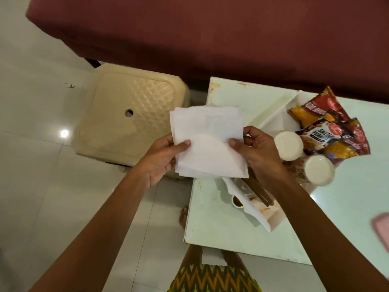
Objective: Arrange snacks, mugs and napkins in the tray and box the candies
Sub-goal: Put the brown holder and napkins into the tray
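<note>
Both hands hold a stack of white napkins (207, 142) in the air over the table's left edge. My left hand (163, 159) pinches its left side and my right hand (255, 152) pinches its right side. To the right a white tray (275, 116) holds several snack packets (334, 129) and two upturned white mugs (289, 145) (319, 169). Below my right hand a white box (259, 213) lies open with brown items inside, partly hidden by my wrist.
The pale green table (221, 224) stands before a dark red sofa (210, 34). A cream plastic stool (130, 114) sits on the tiled floor to the left. A pink object (382, 228) shows at the right edge. My feet and patterned clothing are below the table's near edge.
</note>
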